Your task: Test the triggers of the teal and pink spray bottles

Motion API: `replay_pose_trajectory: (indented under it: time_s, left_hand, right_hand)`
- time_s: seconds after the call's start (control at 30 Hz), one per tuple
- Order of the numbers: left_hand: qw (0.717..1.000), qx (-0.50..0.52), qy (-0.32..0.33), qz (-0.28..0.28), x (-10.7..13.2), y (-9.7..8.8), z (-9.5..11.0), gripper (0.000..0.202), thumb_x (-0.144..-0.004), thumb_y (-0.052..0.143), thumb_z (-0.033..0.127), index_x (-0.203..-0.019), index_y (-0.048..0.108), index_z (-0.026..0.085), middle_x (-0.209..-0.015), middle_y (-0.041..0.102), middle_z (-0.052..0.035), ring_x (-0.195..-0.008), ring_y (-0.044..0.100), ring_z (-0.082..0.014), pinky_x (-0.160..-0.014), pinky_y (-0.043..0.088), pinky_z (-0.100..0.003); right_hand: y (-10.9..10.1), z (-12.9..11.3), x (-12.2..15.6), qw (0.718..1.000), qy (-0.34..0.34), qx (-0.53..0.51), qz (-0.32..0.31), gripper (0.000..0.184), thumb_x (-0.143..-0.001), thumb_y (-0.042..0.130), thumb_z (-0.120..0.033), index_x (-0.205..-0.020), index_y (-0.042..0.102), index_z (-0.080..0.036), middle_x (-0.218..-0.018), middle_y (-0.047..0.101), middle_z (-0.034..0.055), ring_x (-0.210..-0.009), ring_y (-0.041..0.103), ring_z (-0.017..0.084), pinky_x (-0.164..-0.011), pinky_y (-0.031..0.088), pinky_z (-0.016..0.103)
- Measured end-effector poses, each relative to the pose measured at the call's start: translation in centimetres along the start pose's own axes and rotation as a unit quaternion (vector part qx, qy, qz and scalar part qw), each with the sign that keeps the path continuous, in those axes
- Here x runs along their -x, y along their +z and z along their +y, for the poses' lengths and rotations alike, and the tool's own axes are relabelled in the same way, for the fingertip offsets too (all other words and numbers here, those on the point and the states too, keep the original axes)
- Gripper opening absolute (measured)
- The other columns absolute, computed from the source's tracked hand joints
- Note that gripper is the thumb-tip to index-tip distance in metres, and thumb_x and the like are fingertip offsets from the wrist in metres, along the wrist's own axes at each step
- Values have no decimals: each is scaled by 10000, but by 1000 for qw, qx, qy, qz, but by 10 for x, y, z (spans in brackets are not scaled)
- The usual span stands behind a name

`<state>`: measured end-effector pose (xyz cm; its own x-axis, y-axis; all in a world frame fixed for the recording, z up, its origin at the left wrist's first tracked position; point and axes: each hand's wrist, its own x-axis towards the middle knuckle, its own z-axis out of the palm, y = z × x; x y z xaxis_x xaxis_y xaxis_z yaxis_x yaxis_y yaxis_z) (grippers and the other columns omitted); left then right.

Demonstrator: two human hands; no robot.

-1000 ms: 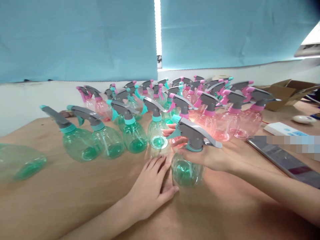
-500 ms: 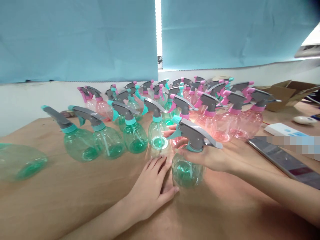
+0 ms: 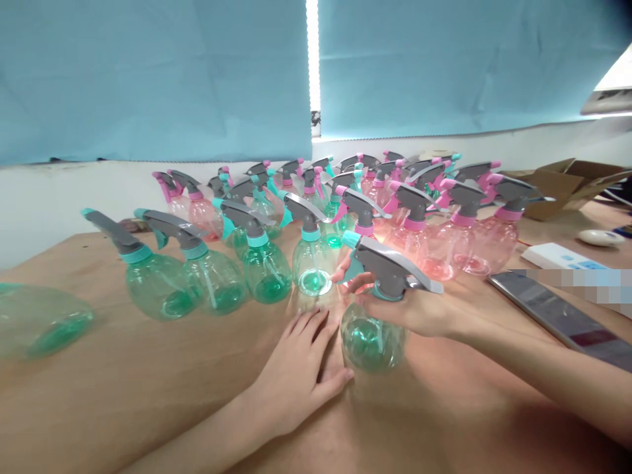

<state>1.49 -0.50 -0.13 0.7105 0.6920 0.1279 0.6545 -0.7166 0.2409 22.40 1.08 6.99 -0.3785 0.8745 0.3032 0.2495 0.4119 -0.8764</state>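
Note:
My right hand (image 3: pixel 412 313) is wrapped round the neck of a green spray bottle (image 3: pixel 372 339), just below its grey trigger head. The bottle leans slightly, its turquoise nozzle pointing away to the left; whether its base touches the table cannot be made out. Flat on the wooden table (image 3: pixel 172 395), to the left of that bottle, lies my left hand (image 3: pixel 301 368) with fingers stretched and nothing in them. Just beyond my left fingertips stands another green spray bottle (image 3: pixel 312 263), upright, in a row with several more green ones.
Pink spray bottles (image 3: pixel 447 247) crowd the middle and right behind my hands. A smartphone (image 3: pixel 557 313), a white power strip (image 3: pixel 563 257), a white mouse (image 3: pixel 601 237) and an open cardboard box (image 3: pixel 567 187) occupy the right side. A green bottle body (image 3: pixel 44 322) lies at far left.
The spray bottle in my right hand has tilted a little, its head shifting slightly right and down. My left hand has stayed in place.

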Motion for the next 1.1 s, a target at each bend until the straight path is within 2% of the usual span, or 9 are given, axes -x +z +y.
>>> replay_pose_trajectory:
  time_s: [0.17, 0.3, 0.4, 0.5, 0.63, 0.7, 0.8, 0.93, 1.1]
  left_hand:
    - [1000, -7, -1, -2, 0, 1, -1, 599, -905, 534, 507, -1373, 413, 153, -1457, 396, -152, -1333, 348, -323, -1073, 306, -505]
    - [1000, -5, -1, 2, 0, 1, 0, 595, -901, 537, 510, -1372, 419, 166, -1446, 414, -146, -1324, 362, -323, -1072, 309, -500]
    - [1000, -3, -2, 6, 1, 0, 0, 597, -901, 537, 508, -1377, 416, 167, -1446, 415, -146, -1321, 368, -323, -1070, 310, -500]
    - [1000, -2, -4, -2, 1, 0, 0, 600, -904, 533, 513, -1375, 420, 159, -1451, 407, -148, -1327, 356, -325, -1073, 305, -501]
    - [1000, 3, -7, -7, 0, 1, 0, 609, -902, 533, 521, -1375, 420, 155, -1453, 403, -149, -1329, 351, -329, -1072, 306, -506]
    - [1000, 4, -7, -8, 0, 1, -1, 610, -903, 531, 523, -1378, 415, 158, -1453, 403, -148, -1330, 350, -329, -1071, 307, -510]
    - [1000, 4, -3, -3, 0, 1, -1, 608, -906, 528, 523, -1382, 405, 166, -1451, 406, -147, -1331, 349, -327, -1069, 306, -511]
    - [1000, 5, 0, -2, 0, 1, 0, 605, -909, 530, 509, -1386, 394, 162, -1452, 403, -155, -1330, 350, -328, -1069, 300, -519]
    - [1000, 3, -2, -6, 0, -1, 1, 606, -907, 537, 503, -1378, 413, 142, -1452, 403, -159, -1335, 346, -330, -1076, 298, -516]
  right_hand:
    - [1, -4, 1, 1000, -14, 6, 16, 182, -699, 498, -132, -837, 514, -250, -649, 539, -52, -682, 595, 135, -588, 490, 242]
    - [0, -11, 2, 999, -28, 38, 28, 118, -698, 500, -133, -708, 443, -235, -678, 495, -48, -604, 506, 100, -487, 415, 212]
    - [-1, -11, 3, 999, -19, 37, 22, 108, -696, 499, -138, -701, 446, -232, -724, 532, -41, -604, 511, 98, -517, 452, 220]
    - [-2, -7, 3, 999, -3, 41, 16, 120, -693, 504, -128, -742, 517, -237, -755, 596, -33, -658, 578, 124, -610, 519, 258]
    - [0, 1, 3, 1000, -29, 7, -4, 322, -730, 495, -111, -972, 631, -275, -901, 689, -7, -955, 650, 190, -853, 539, 355]
    - [2, 4, 3, 1000, -27, -10, -2, 402, -746, 513, -131, -1098, 622, -291, -1036, 698, 13, -1045, 640, 215, -884, 538, 387]
    - [3, 6, 4, 999, -15, -31, 11, 492, -743, 542, -143, -1206, 581, -304, -1195, 656, 27, -1038, 655, 225, -844, 566, 388]
    - [3, 4, 5, 999, 18, -36, 12, 457, -750, 584, -173, -1190, 601, -294, -1093, 696, 33, -1005, 666, 230, -814, 578, 375]
    - [4, 0, 4, 998, 9, -56, 2, 433, -753, 558, -110, -1145, 609, -285, -1012, 711, 6, -961, 671, 194, -862, 549, 356]
